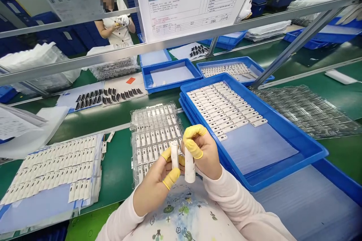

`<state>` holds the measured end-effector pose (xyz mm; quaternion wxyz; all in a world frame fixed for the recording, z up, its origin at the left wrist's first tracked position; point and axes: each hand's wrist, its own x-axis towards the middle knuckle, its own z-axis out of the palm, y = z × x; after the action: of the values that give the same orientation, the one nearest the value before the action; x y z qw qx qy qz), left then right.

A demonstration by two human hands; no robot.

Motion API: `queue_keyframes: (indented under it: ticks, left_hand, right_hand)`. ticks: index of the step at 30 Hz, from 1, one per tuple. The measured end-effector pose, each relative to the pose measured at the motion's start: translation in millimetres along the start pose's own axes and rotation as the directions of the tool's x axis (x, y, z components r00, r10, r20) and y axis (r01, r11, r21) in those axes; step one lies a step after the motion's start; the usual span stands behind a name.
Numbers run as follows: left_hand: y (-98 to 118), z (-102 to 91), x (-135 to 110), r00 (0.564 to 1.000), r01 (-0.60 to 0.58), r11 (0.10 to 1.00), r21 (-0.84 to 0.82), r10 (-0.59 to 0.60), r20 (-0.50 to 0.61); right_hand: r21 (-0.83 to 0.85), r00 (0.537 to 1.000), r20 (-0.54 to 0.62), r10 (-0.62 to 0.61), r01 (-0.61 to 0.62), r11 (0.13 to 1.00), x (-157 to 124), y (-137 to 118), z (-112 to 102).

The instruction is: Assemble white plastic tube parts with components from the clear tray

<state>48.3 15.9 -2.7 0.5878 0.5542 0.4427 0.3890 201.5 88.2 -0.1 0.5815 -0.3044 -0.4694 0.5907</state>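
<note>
My left hand [160,179], with yellow finger cots on the fingertips, grips a slim white plastic casing [174,156] held upright. Close beside it, my right hand [202,148], also in yellow finger cots, is closed round the upper part of a second white plastic casing [189,169]; its lower end hangs free. The two casings are side by side just above my lap. Behind my hands lies a clear blister tray [132,128] filled with rows of similar white casings. To the right, a blue tray [305,150] holds more white casings in rows on a pale sheet.
White casings [51,169] lie in rows on a stack at the left. Dark curved pieces [89,98] sit on sheets farther back. Empty blister trays [308,109] are stacked at right. A metal rail [113,54] crosses ahead, carrying a printed sheet [192,3]. A co-worker [120,26] stands beyond.
</note>
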Motion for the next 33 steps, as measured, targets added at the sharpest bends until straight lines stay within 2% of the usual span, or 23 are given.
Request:
queue_keyframes:
  ticks: [2,8,11,17,23,28,31,33]
  left_hand:
    - [4.9,0.0,-1.1,0.998,0.047,0.989,-0.137,-0.043,0.038]
    - [4.4,-2.8,-0.3,0.995,0.087,0.945,-0.316,-0.066,0.075]
    - [4.7,-2.9,-1.2,0.994,0.095,0.923,-0.373,-0.064,0.094]
    - [2.7,-3.5,-3.0,0.993,0.078,0.885,-0.459,-0.028,0.116]
    - [5.4,-6.2,-3.1,0.99,0.1,0.874,-0.475,-0.041,0.134]
    - [2.4,-5.4,-1.9,0.988,0.097,0.867,-0.489,-0.025,0.153]
    - [-4.0,-5.2,-4.4,0.994,0.007,0.923,-0.385,0.037,0.107]
    - [-8.5,-6.4,-7.0,0.992,-0.125,0.971,-0.205,0.129,0.005]
  right_hand:
    - [0.014,1.0,-0.011,-0.023,0.023,1.0,0.6,-1.5,5.7]
    - [0.074,0.998,0.049,-0.041,0.038,0.997,5.5,-2.4,15.0]
    - [0.084,0.998,0.044,-0.039,0.035,0.996,8.4,0.0,16.4]
    - [0.159,0.994,0.111,-0.007,-0.011,0.987,9.3,2.6,21.6]
    - [0.14,0.988,0.122,-0.099,0.081,0.987,12.4,3.2,26.7]
    - [0.062,0.964,0.095,-0.247,0.242,0.968,13.2,5.8,30.1]
    - [-0.001,0.927,0.094,-0.363,0.365,0.931,11.7,10.8,25.7]
    - [-0.078,0.884,0.122,-0.451,0.462,0.884,9.7,14.2,18.4]
